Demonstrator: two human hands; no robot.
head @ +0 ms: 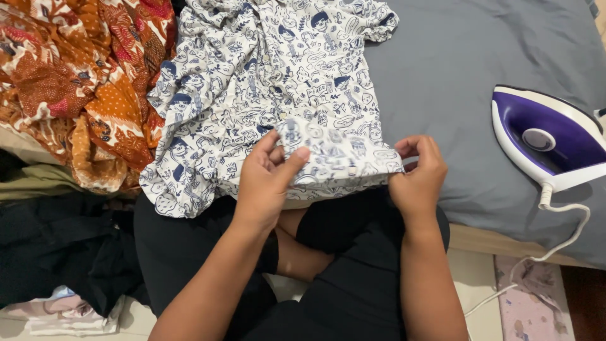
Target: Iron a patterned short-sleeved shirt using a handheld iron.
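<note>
Hands pinch the near hem of the white-and-blue printed shirt [271, 82], which lies on the grey bed [454, 69]: left hand [268, 180] and right hand [418, 173] closed on its edge, pulling it taut. Right of the shirt, the purple iron [546, 136] rests clear of the fabric.

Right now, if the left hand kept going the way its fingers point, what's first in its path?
The left hand already grips the white-and-blue printed shirt. Its fingers point up and right, so it would likely just push further across that shirt on the grey bed cover; depth is unclear.
</note>
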